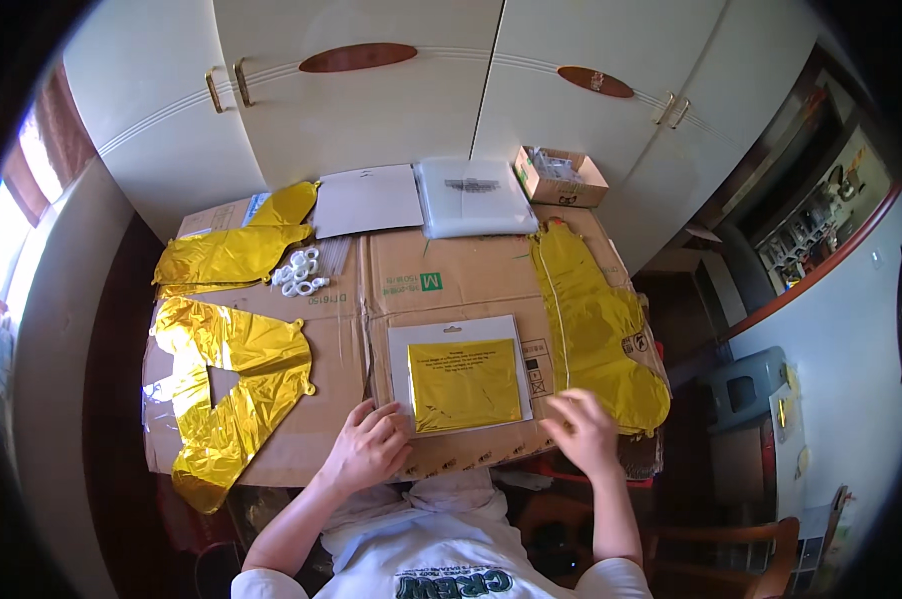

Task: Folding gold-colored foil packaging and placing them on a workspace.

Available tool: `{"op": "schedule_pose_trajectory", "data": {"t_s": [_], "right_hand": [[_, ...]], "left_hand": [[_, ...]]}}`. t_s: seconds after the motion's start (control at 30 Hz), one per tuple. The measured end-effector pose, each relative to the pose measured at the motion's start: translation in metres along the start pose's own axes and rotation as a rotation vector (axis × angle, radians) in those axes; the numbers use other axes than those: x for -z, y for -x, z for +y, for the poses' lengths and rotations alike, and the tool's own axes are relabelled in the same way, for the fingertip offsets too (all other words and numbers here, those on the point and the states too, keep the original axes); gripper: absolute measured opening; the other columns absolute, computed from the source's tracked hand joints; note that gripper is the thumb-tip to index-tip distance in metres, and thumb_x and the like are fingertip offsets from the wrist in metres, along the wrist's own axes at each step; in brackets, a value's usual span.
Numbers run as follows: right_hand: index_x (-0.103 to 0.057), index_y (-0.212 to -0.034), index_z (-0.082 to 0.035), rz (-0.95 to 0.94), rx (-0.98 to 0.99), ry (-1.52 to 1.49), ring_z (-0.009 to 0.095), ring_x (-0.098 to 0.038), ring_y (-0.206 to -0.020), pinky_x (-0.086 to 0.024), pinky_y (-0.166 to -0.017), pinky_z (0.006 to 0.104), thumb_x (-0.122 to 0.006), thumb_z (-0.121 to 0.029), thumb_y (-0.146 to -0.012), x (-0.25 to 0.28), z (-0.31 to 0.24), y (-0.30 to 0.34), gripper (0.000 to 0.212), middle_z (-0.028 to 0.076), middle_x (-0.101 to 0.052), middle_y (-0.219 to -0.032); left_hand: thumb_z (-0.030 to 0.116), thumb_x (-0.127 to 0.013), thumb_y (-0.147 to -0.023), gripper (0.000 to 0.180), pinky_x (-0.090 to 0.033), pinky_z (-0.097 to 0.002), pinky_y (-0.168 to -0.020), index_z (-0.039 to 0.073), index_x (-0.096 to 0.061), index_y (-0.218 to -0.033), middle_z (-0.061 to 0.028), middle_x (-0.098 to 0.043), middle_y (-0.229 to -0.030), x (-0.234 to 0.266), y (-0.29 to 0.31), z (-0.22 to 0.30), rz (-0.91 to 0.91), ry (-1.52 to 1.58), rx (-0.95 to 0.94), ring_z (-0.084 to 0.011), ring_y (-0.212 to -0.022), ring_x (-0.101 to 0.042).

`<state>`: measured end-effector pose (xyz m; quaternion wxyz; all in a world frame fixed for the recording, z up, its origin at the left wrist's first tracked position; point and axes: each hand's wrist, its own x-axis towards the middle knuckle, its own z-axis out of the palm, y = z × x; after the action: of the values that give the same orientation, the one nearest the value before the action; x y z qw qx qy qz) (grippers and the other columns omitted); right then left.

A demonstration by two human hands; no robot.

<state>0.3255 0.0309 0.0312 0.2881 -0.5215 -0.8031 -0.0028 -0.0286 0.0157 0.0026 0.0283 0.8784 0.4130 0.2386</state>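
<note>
In front of me lies a flat packet [465, 384]: a folded gold foil balloon on a white card with a hanging slot at its top and clear film over it. My left hand [371, 439] rests on the cardboard at the packet's lower left edge, fingers bent and loosely apart, with nothing seen in it. To the right of the packet hovers my right hand [583, 429], fingers half bent and thumb apart, nothing seen between them. Just beyond it lies a flat gold foil balloon [601, 319].
More gold foil balloons [231, 359] spread along the left side. White plastic rings [299, 274] lie near a bundle of clear straws [336, 255]. Along the back are white cards [371, 202], clear bags [476, 200] and a small carton [561, 178]. Flattened cardboard [401, 265] covers the table.
</note>
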Motion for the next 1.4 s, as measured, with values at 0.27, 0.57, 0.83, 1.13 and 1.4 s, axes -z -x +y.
{"op": "schedule_pose_trajectory", "data": {"t_s": [0.27, 0.57, 0.83, 1.13, 1.4], "right_hand": [[-0.068, -0.119, -0.02, -0.259, -0.006, 0.011, 0.026, -0.071, -0.085, -0.058, -0.069, 0.0369, -0.077, -0.046, -0.078, -0.043, 0.006, -0.004, 0.049, 0.007, -0.063, -0.124], [-0.07, -0.113, -0.021, -0.178, 0.045, 0.082, 0.021, -0.072, -0.082, -0.059, -0.064, 0.0338, -0.075, -0.04, -0.082, -0.049, 0.003, -0.003, 0.038, 0.004, -0.064, -0.12], [-0.07, -0.112, -0.021, -0.084, 0.107, 0.126, 0.017, -0.07, -0.078, -0.058, -0.061, 0.0322, -0.076, -0.038, -0.08, -0.049, -0.013, -0.006, 0.037, 0.001, -0.063, -0.119], [-0.069, -0.111, -0.018, -0.102, 0.368, 0.125, 0.014, -0.065, -0.068, -0.056, -0.059, 0.0286, -0.074, -0.028, -0.08, -0.071, -0.036, -0.017, 0.034, -0.001, -0.063, -0.117], [-0.07, -0.105, -0.017, -0.101, 0.384, 0.103, 0.013, -0.067, -0.073, -0.057, -0.06, 0.0279, -0.075, -0.018, -0.076, -0.079, -0.046, -0.021, 0.029, -0.002, -0.064, -0.111]], "left_hand": [[0.028, -0.074, -0.077, 0.039, -0.046, -0.0374, -0.085, 0.007, -0.069, -0.11, -0.006, -0.063, -0.111, -0.021, 0.013, 0.061, -0.127, 0.026, -0.03, -0.0214, -0.101, -0.06], [0.034, -0.073, -0.079, 0.056, -0.044, -0.04, -0.097, 0.003, -0.061, -0.123, -0.0098, -0.057, -0.13, -0.04, 0.006, 0.078, -0.104, 0.014, 0.012, -0.0244, -0.121, -0.054], [0.037, -0.07, -0.081, 0.054, -0.043, -0.0413, -0.098, 0.004, -0.059, -0.122, -0.0111, -0.055, -0.134, -0.038, 0.001, 0.08, -0.155, -0.06, 0.022, -0.0254, -0.122, -0.052], [0.036, -0.067, -0.083, 0.048, -0.042, -0.0398, -0.098, 0.006, -0.056, -0.119, -0.0128, -0.052, -0.139, -0.048, 0.004, 0.08, -0.11, -0.071, 0.015, -0.025, -0.125, -0.05], [0.032, -0.066, -0.083, 0.045, -0.039, -0.0453, -0.106, 0.005, -0.058, -0.118, -0.0134, -0.056, -0.134, -0.05, 0.002, 0.074, -0.099, -0.005, -0.021, -0.0287, -0.129, -0.049]]}}
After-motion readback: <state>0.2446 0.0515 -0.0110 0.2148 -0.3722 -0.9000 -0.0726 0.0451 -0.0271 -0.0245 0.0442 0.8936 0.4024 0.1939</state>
